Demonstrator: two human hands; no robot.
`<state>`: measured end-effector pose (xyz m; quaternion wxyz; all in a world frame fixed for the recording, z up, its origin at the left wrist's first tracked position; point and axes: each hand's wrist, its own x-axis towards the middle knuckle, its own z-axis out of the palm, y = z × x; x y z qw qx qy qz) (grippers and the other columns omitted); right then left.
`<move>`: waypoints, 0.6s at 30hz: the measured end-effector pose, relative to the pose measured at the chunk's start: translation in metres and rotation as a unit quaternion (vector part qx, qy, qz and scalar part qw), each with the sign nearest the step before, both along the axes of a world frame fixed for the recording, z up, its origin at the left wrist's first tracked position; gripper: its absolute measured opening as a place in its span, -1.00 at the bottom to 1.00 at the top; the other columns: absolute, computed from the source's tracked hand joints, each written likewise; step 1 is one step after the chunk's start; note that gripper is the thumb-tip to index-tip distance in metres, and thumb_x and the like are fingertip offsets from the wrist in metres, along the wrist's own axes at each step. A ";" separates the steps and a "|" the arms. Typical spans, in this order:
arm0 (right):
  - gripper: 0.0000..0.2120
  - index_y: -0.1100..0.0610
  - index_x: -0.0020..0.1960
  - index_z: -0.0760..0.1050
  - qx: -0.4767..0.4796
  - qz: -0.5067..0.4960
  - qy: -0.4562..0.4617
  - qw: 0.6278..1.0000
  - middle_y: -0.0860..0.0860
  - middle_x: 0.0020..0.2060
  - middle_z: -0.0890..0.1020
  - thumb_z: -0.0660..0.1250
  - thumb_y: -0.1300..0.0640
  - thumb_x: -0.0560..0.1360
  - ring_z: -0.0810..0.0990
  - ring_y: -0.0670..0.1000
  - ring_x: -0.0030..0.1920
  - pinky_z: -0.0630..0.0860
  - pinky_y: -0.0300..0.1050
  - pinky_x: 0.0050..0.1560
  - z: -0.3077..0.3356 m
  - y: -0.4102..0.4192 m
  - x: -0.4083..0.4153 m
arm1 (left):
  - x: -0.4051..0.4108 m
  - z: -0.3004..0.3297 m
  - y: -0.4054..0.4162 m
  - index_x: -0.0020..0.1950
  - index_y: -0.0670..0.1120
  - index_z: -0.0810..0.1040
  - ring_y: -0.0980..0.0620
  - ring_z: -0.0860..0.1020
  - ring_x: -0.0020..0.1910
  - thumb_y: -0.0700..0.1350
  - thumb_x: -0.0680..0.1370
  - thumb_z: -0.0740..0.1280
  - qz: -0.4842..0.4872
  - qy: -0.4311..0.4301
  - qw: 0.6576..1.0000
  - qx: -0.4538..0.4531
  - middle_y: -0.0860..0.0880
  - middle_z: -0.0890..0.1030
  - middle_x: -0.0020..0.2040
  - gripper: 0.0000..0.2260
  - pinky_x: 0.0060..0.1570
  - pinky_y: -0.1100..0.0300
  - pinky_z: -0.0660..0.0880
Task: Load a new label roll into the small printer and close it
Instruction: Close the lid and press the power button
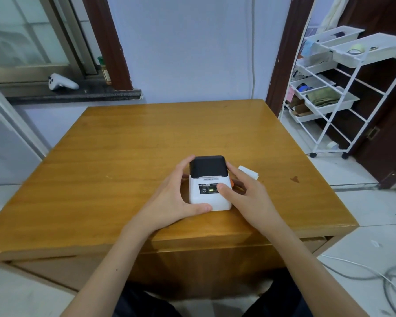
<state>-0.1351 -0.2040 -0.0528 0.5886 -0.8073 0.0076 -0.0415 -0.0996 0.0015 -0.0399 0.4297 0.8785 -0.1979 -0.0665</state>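
A small white printer [209, 197] with a black lid [207, 167] stands on the wooden table [124, 156], lid down, a green light lit on its front panel. My left hand [172, 197] cups its left side, thumb at the lower front corner. My right hand [245, 197] wraps its right side, with the thumb resting on the front panel. A white label piece [249, 172] lies on the table just right of the printer. A bit of orange shows behind my right hand; I cannot tell what it is.
A white wire cart [343, 92] with trays stands to the right of the table. A white game controller [62, 82] lies on the window sill at the back left. Cables [375, 273] trail on the floor at lower right.
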 end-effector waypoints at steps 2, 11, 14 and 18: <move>-0.42 -0.11 0.50 0.29 0.001 0.002 0.001 1.000 -0.18 0.21 0.61 0.38 0.01 0.52 0.56 -0.31 0.15 0.53 -0.39 0.04 0.000 0.000 0.000 | 0.000 -0.001 0.000 0.34 0.59 -0.03 0.16 0.38 0.38 0.20 0.27 0.62 -0.004 -0.001 1.000 0.000 0.19 0.35 0.41 -0.04 0.41 0.07 0.36; -0.42 -0.11 0.50 0.28 0.001 -0.001 0.006 1.000 -0.22 0.21 0.59 0.37 0.01 0.53 0.53 -0.41 0.11 0.51 -0.48 -0.04 0.003 0.001 -0.001 | 0.000 0.000 0.000 0.46 0.42 0.00 0.18 0.36 0.37 0.10 0.33 0.64 -0.001 -0.002 1.000 0.007 0.20 0.33 0.40 -0.02 0.39 0.10 0.34; -0.43 -0.10 0.50 0.29 0.004 0.000 0.004 1.000 -0.20 0.21 0.60 0.37 0.03 0.53 0.53 -0.38 0.13 0.49 -0.49 -0.03 0.003 0.001 -0.001 | 0.001 0.000 0.000 0.51 0.37 0.00 0.17 0.35 0.38 0.10 0.33 0.64 0.000 0.003 1.000 0.008 0.17 0.34 0.41 0.00 0.40 0.08 0.34; -0.42 -0.11 0.50 0.28 0.000 0.002 0.003 1.000 -0.19 0.24 0.59 0.37 0.01 0.53 0.53 -0.29 0.20 0.52 -0.38 0.06 0.002 0.001 -0.001 | 0.000 0.001 0.000 0.54 0.33 0.00 0.15 0.35 0.39 0.13 0.32 0.64 -0.003 0.005 1.000 0.010 0.10 0.34 0.49 0.02 0.43 0.01 0.35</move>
